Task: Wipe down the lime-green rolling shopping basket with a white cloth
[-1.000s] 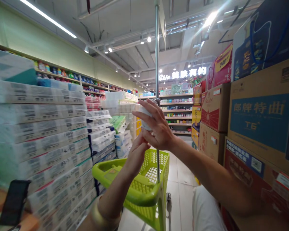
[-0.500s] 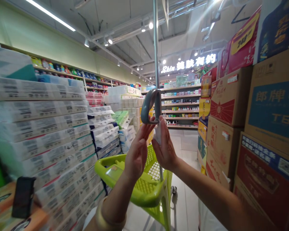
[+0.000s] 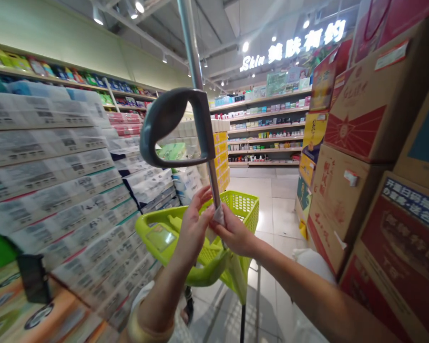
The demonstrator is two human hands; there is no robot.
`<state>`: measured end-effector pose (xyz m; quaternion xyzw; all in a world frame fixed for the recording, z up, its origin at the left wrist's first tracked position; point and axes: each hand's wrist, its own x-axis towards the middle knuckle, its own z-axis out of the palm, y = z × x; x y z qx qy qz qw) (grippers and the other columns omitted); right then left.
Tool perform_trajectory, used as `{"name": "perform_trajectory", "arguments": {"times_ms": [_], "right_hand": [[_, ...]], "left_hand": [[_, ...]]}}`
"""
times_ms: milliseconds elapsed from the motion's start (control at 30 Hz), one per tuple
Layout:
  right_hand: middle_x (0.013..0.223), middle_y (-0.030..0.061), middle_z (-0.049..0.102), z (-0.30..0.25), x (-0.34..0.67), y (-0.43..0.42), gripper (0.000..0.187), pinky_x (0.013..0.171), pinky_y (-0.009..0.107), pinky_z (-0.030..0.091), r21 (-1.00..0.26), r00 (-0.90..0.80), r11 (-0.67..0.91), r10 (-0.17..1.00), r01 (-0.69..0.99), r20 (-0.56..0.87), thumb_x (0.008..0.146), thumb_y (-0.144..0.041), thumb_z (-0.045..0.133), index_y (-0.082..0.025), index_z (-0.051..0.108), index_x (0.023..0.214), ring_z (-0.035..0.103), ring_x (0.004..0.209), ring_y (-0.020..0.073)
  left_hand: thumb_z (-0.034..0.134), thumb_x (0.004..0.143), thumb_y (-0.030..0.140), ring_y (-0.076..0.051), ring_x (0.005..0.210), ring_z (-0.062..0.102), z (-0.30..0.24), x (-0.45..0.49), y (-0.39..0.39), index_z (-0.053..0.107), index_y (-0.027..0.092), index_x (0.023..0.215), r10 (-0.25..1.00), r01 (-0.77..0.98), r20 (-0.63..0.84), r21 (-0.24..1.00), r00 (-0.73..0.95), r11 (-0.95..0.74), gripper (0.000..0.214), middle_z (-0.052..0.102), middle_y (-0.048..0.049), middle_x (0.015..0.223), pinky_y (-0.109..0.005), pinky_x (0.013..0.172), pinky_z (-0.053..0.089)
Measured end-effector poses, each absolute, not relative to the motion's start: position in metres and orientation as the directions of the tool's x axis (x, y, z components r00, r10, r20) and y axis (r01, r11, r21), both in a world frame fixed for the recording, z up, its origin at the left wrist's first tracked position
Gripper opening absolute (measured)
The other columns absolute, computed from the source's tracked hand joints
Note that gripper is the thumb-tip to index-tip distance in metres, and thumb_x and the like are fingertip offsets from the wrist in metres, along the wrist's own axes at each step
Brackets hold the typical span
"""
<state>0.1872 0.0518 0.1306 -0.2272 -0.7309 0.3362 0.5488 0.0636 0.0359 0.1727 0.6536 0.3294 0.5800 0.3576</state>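
Note:
A lime-green shopping cart (image 3: pixel 248 209) stands in front of me with a tall metal pole (image 3: pixel 209 157) rising from it and a grey loop handle (image 3: pixel 164 121) on the pole. Both my hands meet at the pole below the handle. My right hand (image 3: pixel 236 234) pinches a small white wipe or tissue (image 3: pixel 219 216) against the pole. My left hand (image 3: pixel 194 224) is cupped round the pole and the wipe from the left, fingers partly spread.
Stacked tissue packs (image 3: pixel 67 190) fill the left side. Cardboard boxes (image 3: pixel 364 124) are piled on the right. A tiled aisle (image 3: pixel 271 190) leads to shelves (image 3: pixel 268 138) of bottles at the back. A dark phone (image 3: pixel 30 283) stands at lower left.
Both hands slid down the pole, from covering the handle to below it, with the white wipe. The view tilted down and closer, so the grey handle now looms large.

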Motion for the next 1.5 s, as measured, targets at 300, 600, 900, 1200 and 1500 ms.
{"name": "perform_trajectory", "arguments": {"times_ms": [300,600,900,1200,1500], "right_hand": [[0.103,0.0057,0.062,0.073,0.185,0.064,0.025,0.089,0.038,0.046,-0.648,-0.442,0.726,0.671,0.23,0.595,0.085,-0.018,0.047,-0.022,0.052,0.109,0.058,0.098,0.0225],[0.103,0.0062,0.061,0.052,0.187,0.076,0.025,0.103,0.045,0.031,-0.501,-0.537,0.774,0.631,0.388,0.56,0.085,-0.018,0.049,-0.021,0.052,0.11,0.053,0.101,0.0226],[0.11,0.0075,0.062,0.013,0.227,0.123,0.025,0.109,0.053,0.025,-0.597,-0.343,0.616,0.786,0.515,0.515,0.089,-0.018,0.042,-0.022,0.055,0.11,0.054,0.111,0.0244],[0.117,0.008,0.056,0.039,0.183,0.064,0.035,0.103,0.045,0.035,-0.588,-0.406,0.753,0.656,0.296,0.636,0.085,-0.021,0.046,-0.021,0.05,0.121,0.049,0.112,0.0239],[0.097,0.0081,0.062,0.02,0.169,0.058,0.019,0.085,0.037,0.043,-0.674,-0.166,0.599,0.787,0.433,0.594,0.09,-0.018,0.04,-0.019,0.057,0.1,0.055,0.093,0.0221]], "left_hand": [[0.062,0.078,0.036,-0.026,0.111,0.06,0.147,0.049,0.027,0.067,0.024,0.109,0.925,0.516,0.334,0.768,0.182,-0.379,0.033,0.069,-0.0047,0.113,-0.044,0.105,0.042],[0.064,0.076,0.036,-0.024,0.104,0.064,0.138,0.034,0.036,0.071,0.027,0.102,0.942,0.683,0.285,0.654,0.178,-0.327,0.028,0.071,-0.0029,0.11,-0.037,0.096,0.049],[0.066,0.07,0.037,-0.023,0.086,0.07,0.142,0.028,0.043,0.075,0.029,0.096,0.989,0.792,0.095,0.592,0.118,-0.151,0.028,0.076,-0.0006,0.095,-0.029,0.081,0.052],[0.062,0.075,0.037,-0.02,0.084,0.07,0.144,0.011,0.033,0.076,0.027,0.083,0.959,0.78,0.164,0.558,0.233,-0.285,0.018,0.076,0.0012,0.089,-0.026,0.079,0.051],[0.062,0.076,0.041,-0.02,0.087,0.07,0.138,-0.023,0.011,0.075,0.026,0.081,0.935,0.778,0.213,0.519,0.284,-0.354,0.02,0.076,0.0005,0.093,-0.026,0.081,0.052]]}}
